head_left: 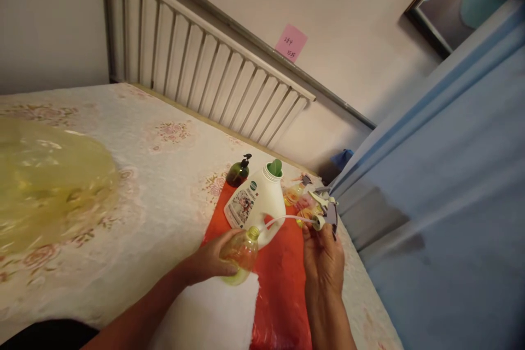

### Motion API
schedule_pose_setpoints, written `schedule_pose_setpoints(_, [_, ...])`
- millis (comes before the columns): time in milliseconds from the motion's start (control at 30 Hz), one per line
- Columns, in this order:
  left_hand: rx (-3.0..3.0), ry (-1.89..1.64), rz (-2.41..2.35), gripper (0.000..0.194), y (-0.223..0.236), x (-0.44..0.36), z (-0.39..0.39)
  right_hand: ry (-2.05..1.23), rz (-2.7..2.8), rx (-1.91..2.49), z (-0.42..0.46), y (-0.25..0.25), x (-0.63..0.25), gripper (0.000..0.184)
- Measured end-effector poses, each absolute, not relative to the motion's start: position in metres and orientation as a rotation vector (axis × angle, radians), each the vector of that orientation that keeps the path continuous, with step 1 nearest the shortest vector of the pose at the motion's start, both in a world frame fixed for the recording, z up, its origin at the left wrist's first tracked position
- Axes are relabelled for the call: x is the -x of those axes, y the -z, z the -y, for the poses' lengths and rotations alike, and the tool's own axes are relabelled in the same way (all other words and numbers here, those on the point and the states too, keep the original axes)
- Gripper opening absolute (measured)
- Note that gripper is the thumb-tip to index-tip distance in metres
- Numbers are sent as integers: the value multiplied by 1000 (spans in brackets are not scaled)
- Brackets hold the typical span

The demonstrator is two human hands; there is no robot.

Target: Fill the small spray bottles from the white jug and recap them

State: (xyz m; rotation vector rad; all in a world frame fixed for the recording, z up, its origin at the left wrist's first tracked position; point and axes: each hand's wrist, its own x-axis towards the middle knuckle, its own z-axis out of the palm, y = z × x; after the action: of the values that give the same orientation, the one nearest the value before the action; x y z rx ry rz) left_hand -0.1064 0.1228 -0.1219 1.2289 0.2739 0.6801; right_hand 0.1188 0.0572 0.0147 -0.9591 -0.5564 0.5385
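Observation:
My left hand is closed around a clear yellowish spray bottle with no cap on its neck, tilted slightly to the right. Between thumb and fingers, my right hand grips a trigger spray head, with a grey-purple and whitish body. From its collar a thin clear dip tube curves left to the mouth of the bottle; whether its tip is inside, I cannot tell. Just behind stands a large white detergent jug with its mouth uncovered and a green spout showing.
A red sheet lies under the jug. A dark green pump bottle stands behind it, and more spray bottles are at the right. White cloth, a yellow plastic bag, a radiator and a blue curtain surround the work.

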Motion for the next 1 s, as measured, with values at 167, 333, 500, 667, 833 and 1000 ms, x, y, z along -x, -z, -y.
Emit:
schedule_pose_setpoints(167, [-1264, -673, -322, 91, 112, 107, -120, -428, 714, 1165, -53, -4, -111, 27])
schedule_pose_setpoints(333, [-1276, -650, -367, 86, 105, 110, -118, -359, 703, 1032, -53, -8, -112, 31])
schedule_pose_setpoints(500, [-1283, -685, -350, 88, 116, 110, -120, -272, 798, 1298, -48, -13, -107, 33])
schedule_pose_setpoints(667, [-1273, -687, -308, 89, 119, 110, -121, -182, 748, 1261, -43, -12, -102, 33])
schedule_pose_setpoints(833, [-1278, -679, -311, 86, 119, 110, -120, -292, 932, 1460, -40, -13, -104, 30])
schedule_pose_setpoints(1000, [-1297, -670, -311, 86, 121, 110, -121, -236, 809, 1401, -37, -12, -102, 36])
